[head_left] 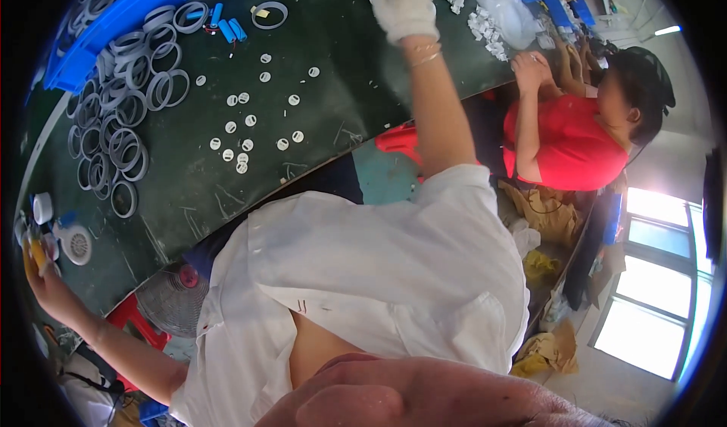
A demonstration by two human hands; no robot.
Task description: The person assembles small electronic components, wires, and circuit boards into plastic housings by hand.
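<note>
Far out to the left, my left hand point(44, 272) has yellow-orange coverings on its fingers, which are bent around a small white part squeezed into the picture's rim. Beside it on the bench lies a white plastic housing with a round grille point(76, 244). My right hand point(403, 9), in a white knitted glove, reaches across to the bench's far side. Its fingers are curled at the top edge against a pale object I cannot make out. Small white discs point(251, 120) with dark slots lie scattered between my arms.
Grey rings point(125, 135) are heaped at the left beside a blue bin point(79, 56). Blue cylindrical cells point(227, 31) lie near a single ring point(269, 15). Small white parts point(485, 33) and a clear bag point(506, 14) are at the far right, near a co-worker in red point(564, 143).
</note>
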